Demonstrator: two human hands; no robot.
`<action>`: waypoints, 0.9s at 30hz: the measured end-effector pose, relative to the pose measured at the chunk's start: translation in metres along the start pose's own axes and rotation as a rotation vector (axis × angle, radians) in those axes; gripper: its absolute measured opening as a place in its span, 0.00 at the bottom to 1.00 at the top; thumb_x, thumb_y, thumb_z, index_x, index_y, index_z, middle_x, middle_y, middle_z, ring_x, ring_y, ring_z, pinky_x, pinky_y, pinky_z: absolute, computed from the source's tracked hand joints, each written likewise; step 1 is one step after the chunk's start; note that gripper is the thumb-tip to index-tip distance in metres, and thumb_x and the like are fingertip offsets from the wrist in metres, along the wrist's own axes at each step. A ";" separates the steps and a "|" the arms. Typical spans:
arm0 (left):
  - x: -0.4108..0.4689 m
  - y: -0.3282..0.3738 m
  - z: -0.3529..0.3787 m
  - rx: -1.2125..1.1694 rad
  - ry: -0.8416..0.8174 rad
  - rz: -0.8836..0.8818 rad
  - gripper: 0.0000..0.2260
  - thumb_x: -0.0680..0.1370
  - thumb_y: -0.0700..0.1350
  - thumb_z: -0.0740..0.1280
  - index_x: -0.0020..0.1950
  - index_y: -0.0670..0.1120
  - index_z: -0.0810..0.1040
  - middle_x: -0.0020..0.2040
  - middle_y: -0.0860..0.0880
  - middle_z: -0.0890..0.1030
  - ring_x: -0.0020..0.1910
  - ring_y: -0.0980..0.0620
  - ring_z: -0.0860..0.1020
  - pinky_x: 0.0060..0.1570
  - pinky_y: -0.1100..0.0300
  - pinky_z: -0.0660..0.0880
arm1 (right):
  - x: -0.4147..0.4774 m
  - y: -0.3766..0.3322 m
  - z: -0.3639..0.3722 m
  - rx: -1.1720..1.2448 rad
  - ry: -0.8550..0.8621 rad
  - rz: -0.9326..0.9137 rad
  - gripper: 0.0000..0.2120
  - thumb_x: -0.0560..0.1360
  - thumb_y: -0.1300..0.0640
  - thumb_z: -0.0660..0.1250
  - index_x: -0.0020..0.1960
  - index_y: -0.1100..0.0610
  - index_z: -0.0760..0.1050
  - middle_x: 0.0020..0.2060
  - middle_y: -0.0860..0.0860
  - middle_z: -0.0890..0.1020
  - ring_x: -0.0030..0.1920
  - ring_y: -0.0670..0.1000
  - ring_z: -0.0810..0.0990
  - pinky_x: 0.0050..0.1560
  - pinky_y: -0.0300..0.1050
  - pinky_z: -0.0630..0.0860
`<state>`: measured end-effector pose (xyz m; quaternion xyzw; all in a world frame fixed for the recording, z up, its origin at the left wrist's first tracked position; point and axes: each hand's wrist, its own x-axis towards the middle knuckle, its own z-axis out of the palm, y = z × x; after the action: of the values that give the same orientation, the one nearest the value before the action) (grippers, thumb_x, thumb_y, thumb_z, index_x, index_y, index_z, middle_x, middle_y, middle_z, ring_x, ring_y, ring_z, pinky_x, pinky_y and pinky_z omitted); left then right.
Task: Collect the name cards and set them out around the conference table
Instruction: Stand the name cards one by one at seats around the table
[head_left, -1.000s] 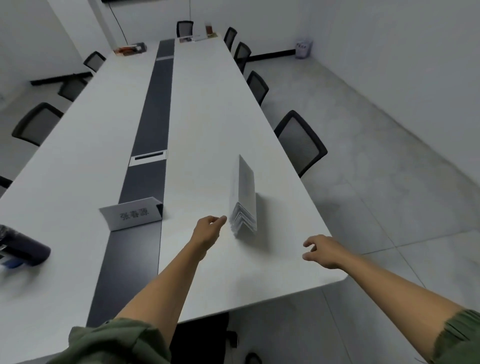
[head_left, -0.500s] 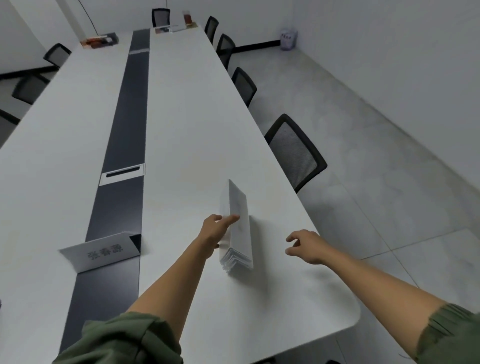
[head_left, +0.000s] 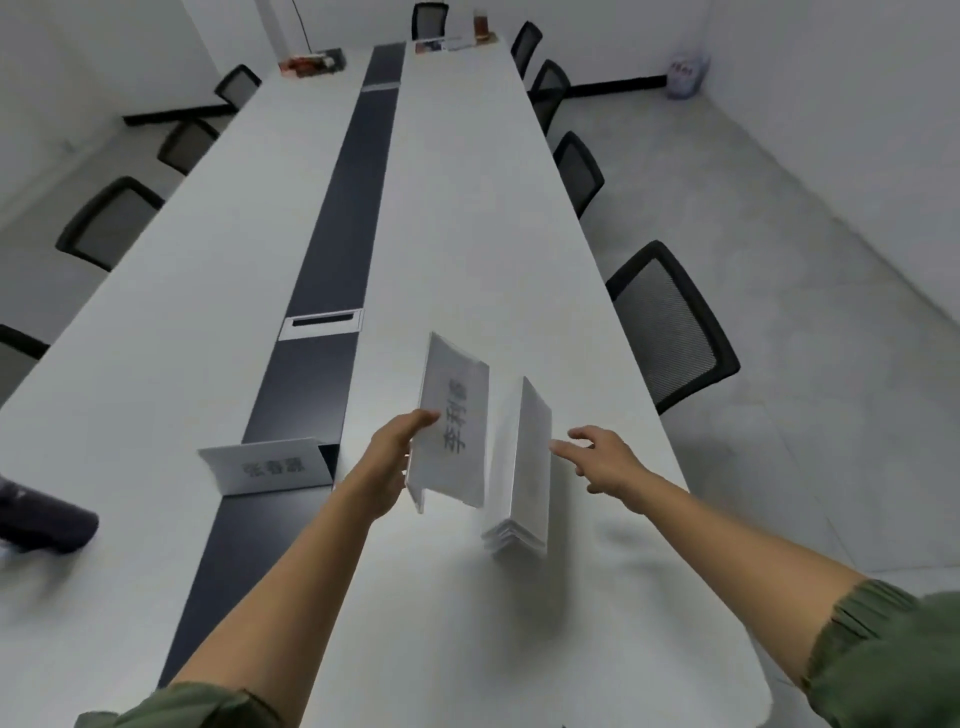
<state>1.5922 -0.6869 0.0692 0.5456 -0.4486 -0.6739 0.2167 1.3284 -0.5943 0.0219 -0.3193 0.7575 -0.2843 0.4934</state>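
Observation:
A stack of folded white name cards (head_left: 522, 467) stands on edge on the long white conference table (head_left: 467, 208), near its right side. My left hand (head_left: 387, 462) holds one white name card (head_left: 452, 426) with dark characters, lifted just left of the stack. My right hand (head_left: 602, 460) hovers at the right of the stack, fingers extended toward it and close to its side. Another name card (head_left: 267, 465) stands on the table's dark centre strip, to the left of my left arm.
Black mesh chairs line both long sides, the nearest chair (head_left: 672, 322) at the right edge. A dark object (head_left: 44, 519) lies at the far left. A cable box lid (head_left: 322, 323) sits in the centre strip. Small items stand at the far end (head_left: 311, 62).
My left hand has taken one card off the stack and lifted it to the left. My right hand has moved in closer to the stack's right side.

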 end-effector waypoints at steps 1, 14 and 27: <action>-0.004 -0.004 -0.011 -0.017 0.040 -0.004 0.26 0.70 0.58 0.67 0.63 0.45 0.76 0.59 0.40 0.80 0.61 0.37 0.75 0.66 0.38 0.68 | 0.001 -0.008 0.011 0.034 -0.029 0.012 0.38 0.70 0.36 0.70 0.73 0.52 0.64 0.62 0.52 0.75 0.56 0.56 0.78 0.49 0.52 0.78; -0.025 -0.052 -0.044 -0.100 0.200 -0.099 0.24 0.66 0.58 0.71 0.57 0.47 0.80 0.53 0.43 0.83 0.56 0.39 0.79 0.63 0.41 0.72 | 0.013 -0.025 0.063 0.270 -0.010 0.160 0.47 0.62 0.47 0.76 0.75 0.54 0.59 0.64 0.51 0.73 0.60 0.55 0.75 0.51 0.51 0.74; -0.006 0.056 0.053 -0.108 -0.075 0.200 0.25 0.70 0.58 0.64 0.62 0.45 0.76 0.53 0.39 0.79 0.50 0.40 0.76 0.57 0.43 0.71 | -0.020 -0.042 -0.085 0.504 0.010 -0.009 0.31 0.60 0.41 0.70 0.58 0.56 0.78 0.48 0.57 0.84 0.42 0.56 0.81 0.38 0.45 0.76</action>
<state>1.5333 -0.6907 0.1202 0.4599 -0.4715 -0.6922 0.2950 1.2645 -0.5955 0.0945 -0.1880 0.6638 -0.4679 0.5523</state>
